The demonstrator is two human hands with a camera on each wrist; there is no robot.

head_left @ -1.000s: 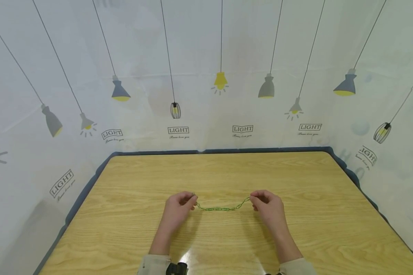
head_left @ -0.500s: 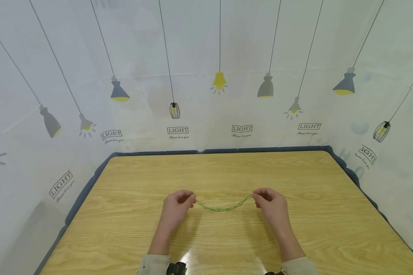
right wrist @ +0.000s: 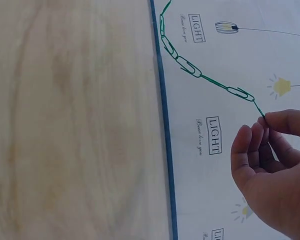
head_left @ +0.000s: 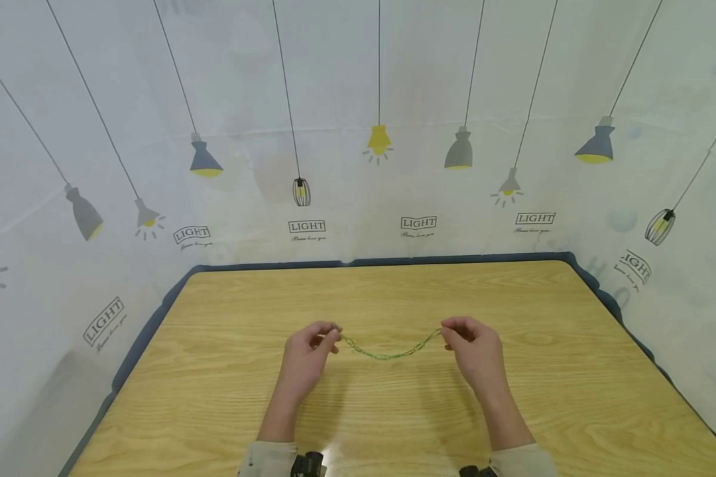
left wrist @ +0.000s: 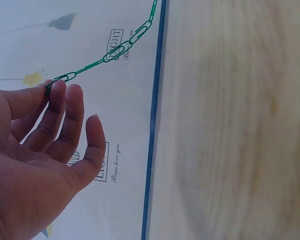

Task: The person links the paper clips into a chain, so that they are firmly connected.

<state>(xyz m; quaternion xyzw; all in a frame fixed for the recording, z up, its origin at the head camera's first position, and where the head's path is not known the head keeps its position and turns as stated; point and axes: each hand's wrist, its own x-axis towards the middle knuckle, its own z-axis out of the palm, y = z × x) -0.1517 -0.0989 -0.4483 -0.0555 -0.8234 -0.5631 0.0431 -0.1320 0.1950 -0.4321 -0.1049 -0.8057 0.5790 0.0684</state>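
A chain of green paper clips (head_left: 384, 357) hangs in a shallow curve between the two hands, above the table. The left hand (head_left: 306, 354) pinches one end clip between thumb and fingertips, its other fingers loosely bent in the left wrist view. At the opposite end, the right hand (head_left: 475, 348) pinches the last clip between thumb and index finger. Several linked clips (left wrist: 116, 51) show clearly in the left wrist view. In the right wrist view more linked clips (right wrist: 189, 66) slope down to the fingertips.
The wood-grain table (head_left: 238, 298) lies under both hands, with a dark blue edge (head_left: 274, 265) along its back and sides. Behind it stands a white backdrop (head_left: 340, 79) printed with lamps and the word LIGHT. Dark devices (head_left: 307, 464) sit at the wrists.
Both hands have risen a little and moved slightly apart. The paper clip chain, lower and flatter at its middle before, now hangs higher in a smooth curve.
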